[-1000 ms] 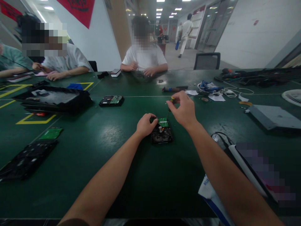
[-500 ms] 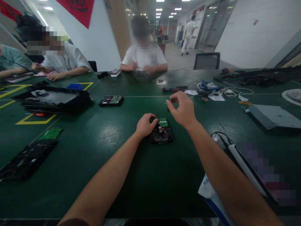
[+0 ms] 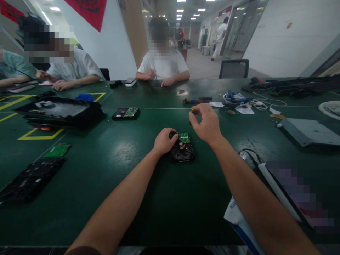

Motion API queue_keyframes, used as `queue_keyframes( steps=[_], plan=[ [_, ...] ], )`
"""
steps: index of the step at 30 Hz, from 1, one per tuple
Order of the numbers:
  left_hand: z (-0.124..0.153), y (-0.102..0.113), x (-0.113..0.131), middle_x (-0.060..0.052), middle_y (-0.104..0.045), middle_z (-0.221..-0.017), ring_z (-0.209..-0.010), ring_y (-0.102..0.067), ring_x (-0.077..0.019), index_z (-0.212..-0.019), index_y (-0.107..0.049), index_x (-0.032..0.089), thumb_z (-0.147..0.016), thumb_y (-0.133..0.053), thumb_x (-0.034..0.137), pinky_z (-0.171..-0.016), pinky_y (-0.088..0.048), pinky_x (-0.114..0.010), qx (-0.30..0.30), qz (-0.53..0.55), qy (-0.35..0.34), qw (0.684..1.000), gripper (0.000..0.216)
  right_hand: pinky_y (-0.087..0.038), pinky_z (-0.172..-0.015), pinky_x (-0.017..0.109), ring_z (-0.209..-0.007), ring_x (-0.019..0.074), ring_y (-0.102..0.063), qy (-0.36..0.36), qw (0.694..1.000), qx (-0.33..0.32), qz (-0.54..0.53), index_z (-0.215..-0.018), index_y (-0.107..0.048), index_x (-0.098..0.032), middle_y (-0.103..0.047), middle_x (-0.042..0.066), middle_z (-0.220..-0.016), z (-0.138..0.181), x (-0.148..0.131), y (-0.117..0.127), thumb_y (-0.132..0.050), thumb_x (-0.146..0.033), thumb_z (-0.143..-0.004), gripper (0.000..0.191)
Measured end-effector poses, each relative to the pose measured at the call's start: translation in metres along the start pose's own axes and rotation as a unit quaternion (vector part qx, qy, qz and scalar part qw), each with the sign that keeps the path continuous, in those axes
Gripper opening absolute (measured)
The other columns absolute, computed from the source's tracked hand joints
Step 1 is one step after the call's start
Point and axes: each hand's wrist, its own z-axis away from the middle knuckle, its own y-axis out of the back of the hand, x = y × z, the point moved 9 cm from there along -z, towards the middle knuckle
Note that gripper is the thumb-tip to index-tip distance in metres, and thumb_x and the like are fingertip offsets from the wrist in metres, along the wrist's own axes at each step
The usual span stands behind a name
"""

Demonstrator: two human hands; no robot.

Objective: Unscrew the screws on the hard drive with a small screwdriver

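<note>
A black hard drive (image 3: 182, 150) with a small green circuit board (image 3: 184, 137) lies on the green table (image 3: 132, 212) in front of me. My left hand (image 3: 164, 141) is closed on the drive's left far corner and holds it down. My right hand (image 3: 207, 124) hovers just above and behind the drive, its fingertips pinched on the top of a thin screwdriver (image 3: 190, 117) with a yellow-green tip. The screwdriver stands upright over the board's far edge.
A second hard drive (image 3: 125, 113) lies to the left, beside a black tray (image 3: 60, 111). A green board (image 3: 57, 150) and a black panel (image 3: 28, 180) sit near left. Cables and tools (image 3: 239, 99) lie far right, a grey case (image 3: 308, 131) right. Other people sit across the table.
My right hand's fingers have shifted slightly on the screwdriver top, as if twisting it. The left hand and the drive have stayed put. A person in the corridor has walked farther away.
</note>
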Motion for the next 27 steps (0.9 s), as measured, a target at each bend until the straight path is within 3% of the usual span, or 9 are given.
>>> queue_keyframes(
  steps=[7, 14, 22, 27],
  plan=[
    [-0.001, -0.001, -0.001, -0.006, -0.071, -0.115, -0.105, -0.067, -0.0233, -0.112, -0.070, 0.024, -0.094, -0.064, 0.035, -0.090, -0.053, -0.037, -0.003, -0.001, 0.002, 1.000, 0.022, -0.055, -0.085, 0.045, -0.099, 0.0265, -0.060, -0.019, 0.999, 0.028, 0.007, -0.103, -0.053, -0.025, -0.059, 0.008, -0.104, 0.000, 0.008, 0.003, -0.064, -0.023, -0.086, 0.021],
    [-0.001, -0.001, -0.001, -0.006, -0.071, -0.114, -0.106, -0.066, -0.0233, -0.112, -0.070, 0.024, -0.095, -0.064, 0.037, -0.092, -0.053, -0.037, -0.002, -0.004, 0.001, 1.000, 0.022, -0.052, -0.089, 0.045, -0.096, 0.0247, -0.061, 0.000, 1.000, 0.007, -0.004, -0.103, -0.056, -0.024, -0.060, 0.008, -0.101, 0.000, -0.001, 0.001, -0.059, -0.025, -0.092, 0.011],
    [0.000, 0.000, 0.000, -0.007, -0.071, -0.115, -0.106, -0.066, -0.0235, -0.113, -0.070, 0.024, -0.095, -0.064, 0.036, -0.091, -0.053, -0.037, -0.007, -0.002, 0.007, 1.000, 0.022, -0.055, -0.085, 0.045, -0.094, 0.0253, -0.062, -0.012, 1.000, 0.014, -0.022, -0.101, -0.054, -0.025, -0.062, 0.007, -0.101, -0.001, 0.006, 0.001, -0.063, -0.026, -0.090, 0.015],
    [0.000, 0.000, -0.001, -0.007, -0.071, -0.115, -0.104, -0.066, -0.0234, -0.112, -0.070, 0.024, -0.095, -0.064, 0.037, -0.091, -0.053, -0.037, -0.003, -0.002, 0.007, 1.000, 0.022, -0.053, -0.091, 0.046, -0.097, 0.0249, -0.062, 0.006, 1.000, 0.002, 0.000, -0.104, -0.057, -0.025, -0.062, 0.008, -0.103, 0.000, -0.003, 0.001, -0.059, -0.024, -0.093, 0.012]
  ],
)
